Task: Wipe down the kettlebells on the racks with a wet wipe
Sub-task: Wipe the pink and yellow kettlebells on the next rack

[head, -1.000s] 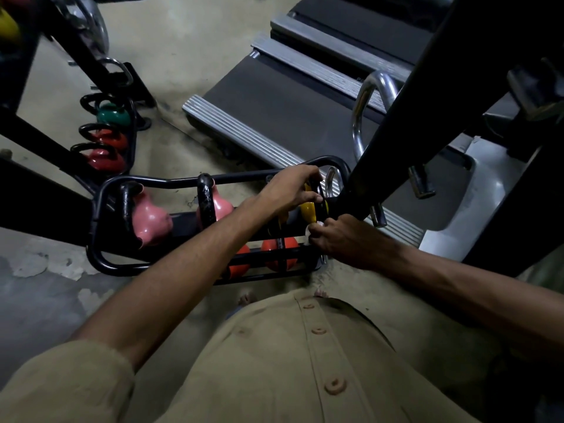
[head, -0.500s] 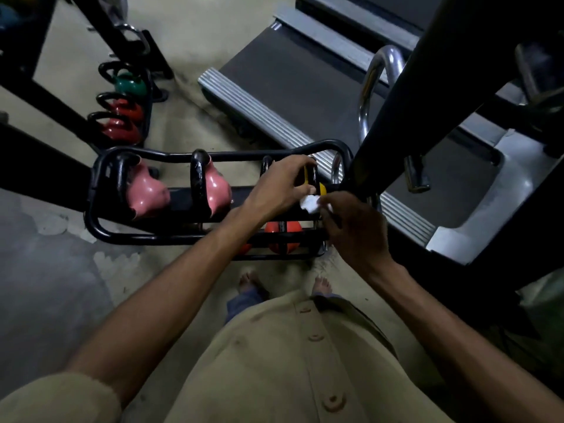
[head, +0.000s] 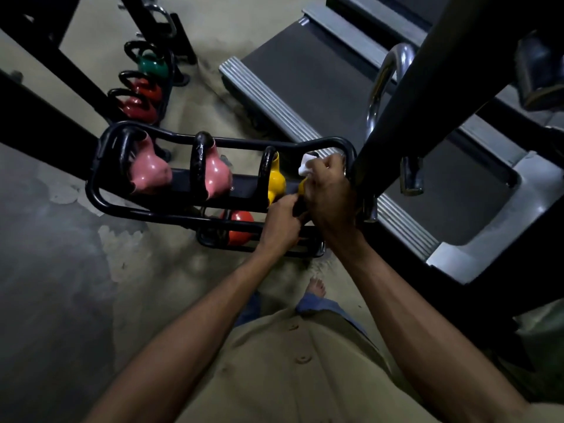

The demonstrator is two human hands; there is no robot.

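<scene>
Head view: the right grip (head: 329,184) is clenched round the wet wipe (head: 305,166), over the end yellow kettlebell (head: 302,185), mostly hidden beneath it. The left grip (head: 282,221), just beside, curls on something dark; I cannot tell what. Wiping this bell seems underway. Next probably comes the neighbouring yellow kettlebell (head: 276,181), then the pink kettlebells (head: 149,172) beyond on the rack (head: 213,140).
</scene>
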